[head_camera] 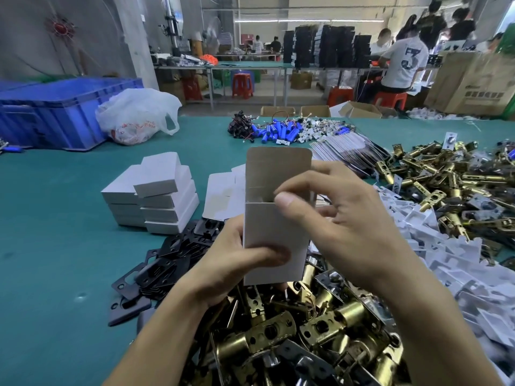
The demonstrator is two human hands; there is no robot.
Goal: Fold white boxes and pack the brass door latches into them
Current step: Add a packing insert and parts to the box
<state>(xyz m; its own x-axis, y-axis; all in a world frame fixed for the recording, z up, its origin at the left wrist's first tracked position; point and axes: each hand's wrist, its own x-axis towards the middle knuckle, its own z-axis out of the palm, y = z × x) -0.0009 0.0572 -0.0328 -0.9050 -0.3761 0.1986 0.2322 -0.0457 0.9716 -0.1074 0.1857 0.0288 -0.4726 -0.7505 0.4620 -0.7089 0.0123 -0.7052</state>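
Two hands on one white box, held upright above latches heap. Left hand grips lower body, thumb across front. Right hand pinches front rim at open mouth; lid flap stands up behind. Stack of closed boxes and black plates just left. Bare green table further left; right side crowded with latches and white inserts.

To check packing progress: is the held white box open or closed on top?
Open. On the white box the top flap stands upright, brown inside showing. Contents: cannot tell.
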